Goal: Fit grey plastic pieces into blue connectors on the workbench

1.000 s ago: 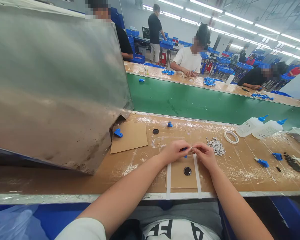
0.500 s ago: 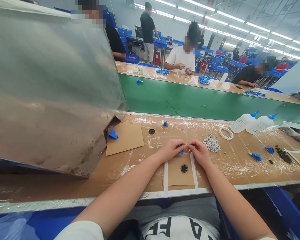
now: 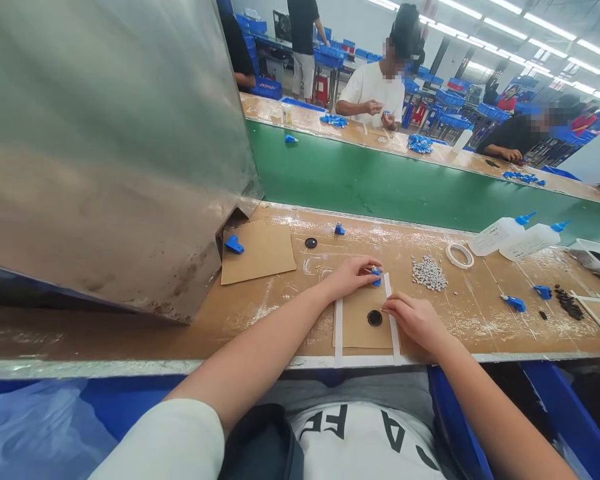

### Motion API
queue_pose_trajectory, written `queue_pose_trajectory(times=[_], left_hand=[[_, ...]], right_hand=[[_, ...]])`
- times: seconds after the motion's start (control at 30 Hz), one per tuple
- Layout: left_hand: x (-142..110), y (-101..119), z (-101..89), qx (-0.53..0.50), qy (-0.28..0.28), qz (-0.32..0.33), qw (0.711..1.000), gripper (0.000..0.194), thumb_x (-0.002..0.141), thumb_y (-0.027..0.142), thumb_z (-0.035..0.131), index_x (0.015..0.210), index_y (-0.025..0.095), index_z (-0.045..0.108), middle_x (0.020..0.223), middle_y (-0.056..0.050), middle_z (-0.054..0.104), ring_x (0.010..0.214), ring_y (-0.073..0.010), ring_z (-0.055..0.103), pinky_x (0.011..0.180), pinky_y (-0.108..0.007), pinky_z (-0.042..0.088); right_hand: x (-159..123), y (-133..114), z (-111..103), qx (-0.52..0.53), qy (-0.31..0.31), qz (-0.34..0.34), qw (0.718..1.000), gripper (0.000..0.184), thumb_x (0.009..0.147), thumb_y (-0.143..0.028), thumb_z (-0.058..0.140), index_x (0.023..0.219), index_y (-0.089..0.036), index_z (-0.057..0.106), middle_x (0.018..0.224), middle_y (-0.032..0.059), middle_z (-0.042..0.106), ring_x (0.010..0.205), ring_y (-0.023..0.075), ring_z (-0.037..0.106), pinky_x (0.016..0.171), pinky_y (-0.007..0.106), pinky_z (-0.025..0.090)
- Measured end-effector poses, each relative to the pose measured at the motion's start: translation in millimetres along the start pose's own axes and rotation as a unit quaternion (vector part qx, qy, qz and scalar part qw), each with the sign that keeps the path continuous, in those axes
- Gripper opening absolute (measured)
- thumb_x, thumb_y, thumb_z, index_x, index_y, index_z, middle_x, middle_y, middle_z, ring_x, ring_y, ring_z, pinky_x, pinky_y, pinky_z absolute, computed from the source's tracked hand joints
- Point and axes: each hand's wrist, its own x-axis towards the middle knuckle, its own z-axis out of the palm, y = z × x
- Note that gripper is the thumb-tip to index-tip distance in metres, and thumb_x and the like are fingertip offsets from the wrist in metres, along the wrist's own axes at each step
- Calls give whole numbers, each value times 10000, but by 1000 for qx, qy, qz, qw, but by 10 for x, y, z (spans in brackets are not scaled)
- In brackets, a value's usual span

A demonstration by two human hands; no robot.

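Note:
My left hand [image 3: 356, 274] is closed on a small blue plastic part [image 3: 377, 279], which has a pale tip on top, above the far end of a cardboard piece [image 3: 357, 333]. My right hand [image 3: 416, 319] is lower and to the right, its thumb and fingers pinched together over the right white tape strip. Whatever sits in that pinch, if anything, is too small to make out. Just left of those fingertips a black round dish [image 3: 375, 318] lies on the cardboard. Beyond my right hand is a pile of small grey pieces [image 3: 429, 273].
A tape roll [image 3: 459, 256] and two white bottles [image 3: 500, 236] stand back right. More blue parts [image 3: 514, 303] and black pieces [image 3: 569, 303] lie rightward. A metal housing [image 3: 130, 167] blocks the left. Across the green belt [image 3: 360, 167], people sit working.
My hands, together at the blue part before, are now apart. The right hand has come down toward me, near the black dish; the left keeps the blue part. The view has tipped downward.

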Motion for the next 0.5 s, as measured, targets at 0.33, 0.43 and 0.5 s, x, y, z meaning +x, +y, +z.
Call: queue_pose_trajectory(times=[0.33,0.43,0.5], left_hand=[[30,-59,12,-55,-20,-2,998,318,802,399,804,1005,159,756,1000,-72,775,941,-211,713,929,-354,537],[39,-79,16,-86,-17,-3,996,333,811,433,800,965,152,711,988,-80,764,951,-214,714,931,-368,538],[36,-83,12,-88,-17,-9,996,327,831,431,781,976,155,686,997,-85,761,962,-216,716,940,-379,535]], right_hand=[[-100,-43,73,-112,-57,-65,990,219,1108,-212,453,1076,-177,666,1005,70,721,725,173,640,620,321,407],[-111,-45,65,-87,-52,-61,993,195,1100,-204,470,1092,-194,665,1014,63,722,741,169,649,634,309,426],[-74,-43,47,-31,4,-34,999,173,1094,-212,492,1091,-207,665,1014,62,719,778,170,665,660,296,459]])
